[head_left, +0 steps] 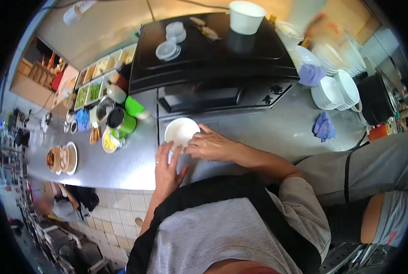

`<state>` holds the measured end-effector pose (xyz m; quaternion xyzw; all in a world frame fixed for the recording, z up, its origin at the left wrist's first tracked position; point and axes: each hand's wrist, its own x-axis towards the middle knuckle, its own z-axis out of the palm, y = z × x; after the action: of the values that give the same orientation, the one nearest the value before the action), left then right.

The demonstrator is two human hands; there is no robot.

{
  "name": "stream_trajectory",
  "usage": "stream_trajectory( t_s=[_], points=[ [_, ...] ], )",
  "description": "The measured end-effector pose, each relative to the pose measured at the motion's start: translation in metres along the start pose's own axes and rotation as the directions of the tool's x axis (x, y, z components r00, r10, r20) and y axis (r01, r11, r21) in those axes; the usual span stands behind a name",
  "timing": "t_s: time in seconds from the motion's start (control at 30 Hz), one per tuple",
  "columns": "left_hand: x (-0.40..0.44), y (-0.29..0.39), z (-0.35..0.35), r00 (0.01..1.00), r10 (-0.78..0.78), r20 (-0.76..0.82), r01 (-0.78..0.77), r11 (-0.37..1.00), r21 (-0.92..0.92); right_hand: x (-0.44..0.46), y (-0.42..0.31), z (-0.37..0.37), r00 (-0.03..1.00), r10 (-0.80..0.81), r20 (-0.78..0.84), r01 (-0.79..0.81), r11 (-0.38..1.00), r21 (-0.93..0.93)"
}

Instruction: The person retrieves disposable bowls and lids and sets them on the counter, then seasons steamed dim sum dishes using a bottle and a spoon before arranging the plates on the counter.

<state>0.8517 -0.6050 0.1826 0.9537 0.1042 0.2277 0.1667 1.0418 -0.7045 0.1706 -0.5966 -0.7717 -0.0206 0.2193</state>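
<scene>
White bowl [181,129] sits against left grip [167,170] and right grip [211,145] (whether clamped, I can't tell).

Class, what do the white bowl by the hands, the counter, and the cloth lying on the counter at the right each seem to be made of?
White bowl: perhaps plastic, coated paper or ceramic; its smooth, plain white surface leaves this open.
Counter: likely stainless steel, satin finish, from its grey sheen and blurred glare.
Cloth: apparently fabric, matt, from its soft, crumpled folds.
</scene>
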Motion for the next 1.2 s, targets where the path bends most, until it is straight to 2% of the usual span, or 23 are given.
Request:
stream_trajectory(
  t_s=[0.07,0.13,0.17,0.2,0.23,0.27,0.33,0.37,0.43,0.5,0.57,0.6,0.63,0.7,0.73,0.77,0.8,0.83,0.87,0.93,1.0,1.1,1.2],
  points=[
    [-0.001,-0.006,0.020,0.999,-0.042,0.009,0.043,0.997,-0.056,0.009,0.005,-0.041,0.986,-0.062,-0.153,0.050,0.995,-0.085],
    [0.007,-0.009,0.022,0.997,0.025,0.071,-0.028,0.999,0.040,0.027,0.032,-0.108,0.950,0.125,-0.285,-0.210,0.934,-0.290],
    [0.007,-0.011,0.024,0.996,0.037,0.086,-0.043,0.997,0.062,0.030,0.052,-0.134,0.870,0.205,-0.449,-0.348,0.900,-0.262],
    [0.008,-0.011,0.027,0.995,0.042,0.090,-0.049,0.995,0.086,0.032,0.079,-0.160,0.834,0.153,-0.530,-0.410,0.814,-0.411],
    [0.013,-0.010,0.028,0.997,0.057,0.053,-0.062,0.994,0.090,0.041,0.073,-0.191,0.685,0.487,-0.541,-0.708,0.619,-0.340],
    [0.013,-0.011,0.031,0.996,0.064,0.054,-0.069,0.993,0.098,0.039,0.104,-0.200,0.659,0.362,-0.659,-0.710,0.588,-0.388],
    [0.009,-0.013,0.037,0.996,0.070,0.055,-0.075,0.991,0.110,0.039,0.136,-0.220,0.722,0.317,-0.615,-0.663,0.568,-0.487],
    [0.008,-0.010,0.036,0.996,0.074,0.038,-0.079,0.988,0.130,0.037,0.163,-0.226,0.729,0.402,-0.554,-0.680,0.514,-0.523],
    [-0.001,-0.009,0.030,0.995,0.074,0.072,-0.081,0.992,0.099,0.030,0.206,-0.234,0.728,0.543,-0.419,-0.681,0.498,-0.537],
    [-0.013,-0.007,0.021,0.997,0.058,0.050,-0.063,0.991,0.117,0.024,0.233,-0.233,0.723,0.552,-0.416,-0.685,0.490,-0.540],
    [-0.030,-0.010,0.011,1.000,0.009,0.028,-0.013,0.991,0.135,0.031,0.189,-0.237,0.684,0.511,-0.520,-0.729,0.451,-0.515],
    [-0.044,-0.012,0.004,0.999,-0.043,0.009,0.041,0.988,0.151,0.032,0.169,-0.234,0.681,0.427,-0.595,-0.711,0.581,-0.397],
    [-0.056,-0.015,-0.003,0.997,-0.076,-0.007,0.076,0.984,0.160,0.033,0.161,-0.229,0.725,0.235,-0.647,-0.578,0.718,-0.387],
    [-0.082,-0.016,-0.019,0.985,-0.164,-0.052,0.170,0.971,0.169,0.040,0.094,-0.213,0.713,0.124,-0.690,-0.453,0.833,-0.318],
    [-0.094,-0.019,-0.029,0.979,-0.187,-0.079,0.197,0.968,0.158,0.039,0.060,-0.200,0.712,0.171,-0.681,-0.401,0.895,-0.195],
    [-0.107,-0.020,-0.040,0.965,-0.233,-0.116,0.249,0.957,0.148,0.042,0.025,-0.180,0.695,0.086,-0.714,-0.351,0.907,-0.232],
    [-0.120,-0.025,-0.051,0.953,-0.264,-0.147,0.284,0.949,0.138,0.038,0.003,-0.153,0.680,0.081,-0.729,-0.277,0.949,-0.153],
    [-0.133,-0.030,-0.059,0.945,-0.283,-0.166,0.305,0.945,0.122,0.032,-0.018,-0.127,0.745,0.039,-0.666,-0.234,0.950,-0.206],
    [-0.147,-0.036,-0.066,0.932,-0.307,-0.192,0.332,0.937,0.110,0.029,-0.042,-0.093,0.779,0.187,-0.599,-0.223,0.975,0.014],
    [-0.173,-0.049,-0.085,0.918,-0.327,-0.225,0.353,0.931,0.087,0.041,-0.085,-0.038,0.896,0.189,-0.401,-0.198,0.980,0.018],
    [-0.204,-0.067,-0.105,0.910,-0.353,-0.216,0.373,0.926,0.054,0.053,-0.125,0.022,0.892,0.363,-0.269,-0.304,0.922,0.239],
    [-0.253,-0.106,-0.141,0.889,-0.385,-0.248,0.404,0.914,0.031,0.088,-0.178,0.089,0.888,0.423,-0.182,-0.341,0.870,0.357],
    [-0.308,-0.143,-0.181,0.869,-0.425,-0.254,0.455,0.887,0.073,0.142,-0.216,0.126,0.915,0.363,-0.175,-0.285,0.890,0.356]
  ],
)
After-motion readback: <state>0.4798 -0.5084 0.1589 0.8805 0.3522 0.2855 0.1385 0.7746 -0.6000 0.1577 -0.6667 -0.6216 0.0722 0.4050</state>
